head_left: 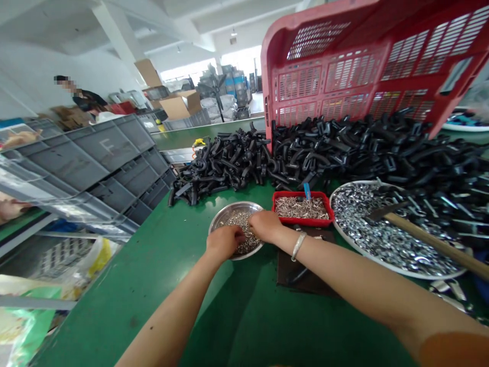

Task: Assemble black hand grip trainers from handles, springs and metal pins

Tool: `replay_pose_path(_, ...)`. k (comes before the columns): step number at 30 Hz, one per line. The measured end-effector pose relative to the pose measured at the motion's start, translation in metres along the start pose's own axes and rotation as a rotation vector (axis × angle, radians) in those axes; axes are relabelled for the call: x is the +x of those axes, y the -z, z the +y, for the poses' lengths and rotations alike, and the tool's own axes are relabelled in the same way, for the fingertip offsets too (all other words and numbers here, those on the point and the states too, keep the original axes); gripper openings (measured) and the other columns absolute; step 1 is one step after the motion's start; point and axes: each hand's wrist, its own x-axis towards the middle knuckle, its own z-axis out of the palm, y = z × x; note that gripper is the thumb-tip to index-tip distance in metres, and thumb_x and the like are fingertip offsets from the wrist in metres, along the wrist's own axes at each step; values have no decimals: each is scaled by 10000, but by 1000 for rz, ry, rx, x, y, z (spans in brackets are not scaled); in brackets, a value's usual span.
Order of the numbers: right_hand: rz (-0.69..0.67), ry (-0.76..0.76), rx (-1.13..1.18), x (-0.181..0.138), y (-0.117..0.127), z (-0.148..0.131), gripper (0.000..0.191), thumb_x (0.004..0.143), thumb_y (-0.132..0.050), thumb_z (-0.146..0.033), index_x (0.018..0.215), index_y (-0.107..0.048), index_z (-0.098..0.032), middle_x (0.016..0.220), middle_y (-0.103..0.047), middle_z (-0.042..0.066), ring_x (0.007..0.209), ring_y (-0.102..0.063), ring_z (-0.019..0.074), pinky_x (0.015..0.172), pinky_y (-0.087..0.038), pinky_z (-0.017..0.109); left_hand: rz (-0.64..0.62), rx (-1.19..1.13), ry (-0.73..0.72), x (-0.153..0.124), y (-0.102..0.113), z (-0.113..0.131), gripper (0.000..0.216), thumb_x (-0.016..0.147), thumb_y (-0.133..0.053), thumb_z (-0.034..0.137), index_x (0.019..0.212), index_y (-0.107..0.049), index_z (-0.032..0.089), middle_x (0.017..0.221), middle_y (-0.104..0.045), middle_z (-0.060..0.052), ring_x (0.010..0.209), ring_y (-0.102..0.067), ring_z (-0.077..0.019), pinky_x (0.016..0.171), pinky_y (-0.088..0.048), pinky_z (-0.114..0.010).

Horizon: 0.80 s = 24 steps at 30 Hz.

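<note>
A round metal bowl (221, 216) holding many small metal parts (241, 224) stands on the green table. Over its left side is my left hand (225, 241), fingers curled in at the parts. My right hand (265, 226) reaches in from the right, its fingers also curled and its tips down by the parts. Whatever either hand pinches is too small or hidden to make out. Just behind my right hand sits a red tray (303, 221) of thin metal pins with a blue-handled tool (307, 190) stuck in them. Beneath my right forearm lies a dark plate (284, 270).
Black curved plastic handles (229, 158) are heaped at the back, some spilling from a tipped red crate (332, 81). At right, a hammer (424, 232) rests across a white dish (367, 256) of shiny metal pieces. Grey crates (95, 158) stand left; a person (89, 101) is beyond.
</note>
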Motion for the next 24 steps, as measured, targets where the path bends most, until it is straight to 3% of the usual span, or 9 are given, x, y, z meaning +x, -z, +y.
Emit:
replay_pose_path(4,51,33,36,-6,-2,9,248,793,-509,-351,808,-683,-175,894,-663,125,860,-598,256,671,-443,330,18,-30,-20,3,-4,-2,200,747,-543,426,866,-650,308,898,-665,2,835,-598,-195,663,-424,-257)
replay_pose_path(11,152,115,240,-15,-4,17,203,815,-504,-260,805,-691,-181,840,-668,75,850,-582,174,756,-410,287,73,-90,27,4,-5,-2,225,787,-484,415,921,-640,324,909,-670,2,830,-600,-194,649,-421,-261)
replay_pose_path(15,210,88,392,-31,-1,25,172,806,-520,-234,867,-671,-180,845,-678,30,786,-594,117,714,-427,232,71,-108,25,3,-4,-1,213,786,-493,397,916,-648,332,906,-673,9,817,-602,-193,646,-422,-267)
replay_pose_path(20,326,-127,621,-73,11,59,229,738,-580,-370,775,-637,-151,688,-660,9,599,-576,113,554,-434,225,167,-262,-1,-3,0,7,180,770,-536,391,844,-662,286,843,-675,30,740,-596,-155,631,-423,-242)
replay_pose_path(24,401,-317,600,-114,16,89,229,725,-563,-397,725,-646,-184,668,-664,0,596,-588,138,570,-440,252,227,-465,-280,-19,-3,38,160,804,-515,309,859,-652,248,846,-664,28,750,-583,-120,686,-425,-216)
